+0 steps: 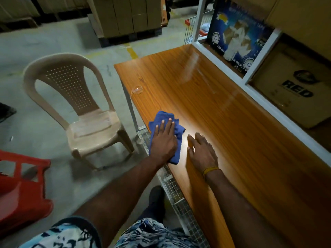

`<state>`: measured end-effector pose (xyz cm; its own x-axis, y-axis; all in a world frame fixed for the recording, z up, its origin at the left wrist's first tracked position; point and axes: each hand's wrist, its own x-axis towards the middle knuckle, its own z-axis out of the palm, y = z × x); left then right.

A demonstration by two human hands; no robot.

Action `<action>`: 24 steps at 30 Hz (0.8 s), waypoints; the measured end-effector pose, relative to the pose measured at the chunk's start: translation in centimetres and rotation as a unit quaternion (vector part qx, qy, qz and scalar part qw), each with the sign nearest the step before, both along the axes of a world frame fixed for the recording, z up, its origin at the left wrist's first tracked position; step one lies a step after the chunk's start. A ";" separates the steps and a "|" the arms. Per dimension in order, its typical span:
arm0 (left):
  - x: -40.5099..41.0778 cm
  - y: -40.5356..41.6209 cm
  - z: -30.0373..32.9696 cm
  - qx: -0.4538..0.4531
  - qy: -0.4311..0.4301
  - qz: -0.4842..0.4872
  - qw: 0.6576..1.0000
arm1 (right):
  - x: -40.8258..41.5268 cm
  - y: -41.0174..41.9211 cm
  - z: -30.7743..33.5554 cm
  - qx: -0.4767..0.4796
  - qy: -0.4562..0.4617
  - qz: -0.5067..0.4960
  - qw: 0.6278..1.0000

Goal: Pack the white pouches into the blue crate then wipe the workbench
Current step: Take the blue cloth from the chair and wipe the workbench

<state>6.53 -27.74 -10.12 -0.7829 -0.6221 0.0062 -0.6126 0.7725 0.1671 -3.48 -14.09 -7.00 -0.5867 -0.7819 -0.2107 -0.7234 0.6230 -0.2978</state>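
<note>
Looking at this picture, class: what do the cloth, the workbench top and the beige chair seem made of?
Cloth: soft blue fabric, perhaps microfibre; it folds and bunches.
Workbench top: wood-grain laminate or varnished wood; glossy reflections.
Chair: moulded plastic; smooth sheen, perforated back.

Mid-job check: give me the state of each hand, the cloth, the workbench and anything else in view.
left hand: flat, pressing the cloth
right hand: open, resting on the workbench
blue cloth: bunched, on the workbench near its edge
workbench: glossy, no pouches on it
beige chair: upright, unoccupied
red crate: on the floor, partly out of frame
</note>
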 end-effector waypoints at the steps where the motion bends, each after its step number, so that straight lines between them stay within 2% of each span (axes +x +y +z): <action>1: -0.1 -0.5 0.0 0.004 0.009 -0.038 0.999 | -0.3 0.2 0.0 -0.006 0.000 -0.018 1.000; 5: -1.8 -2.4 -0.2 0.005 0.015 -0.201 0.979 | -2.6 1.2 -0.2 -0.001 0.023 -0.059 0.998; 9: -6.0 -3.6 -0.1 0.028 0.032 -0.302 0.952 | -5.0 1.5 -0.6 0.010 0.021 -0.108 0.994; 16: -16.4 -6.0 -0.2 0.039 0.023 -0.407 0.912 | -9.8 -0.7 -1.3 -0.013 0.002 -0.182 0.983; 21: -24.6 -8.4 -0.2 0.014 0.018 -0.470 0.882 | -13.8 -2.4 -1.8 -0.015 0.032 -0.203 0.979; 24: -29.3 -9.6 -0.1 -0.005 0.010 -0.464 0.886 | -16.4 -4.0 -2.0 -0.004 0.035 -0.218 0.975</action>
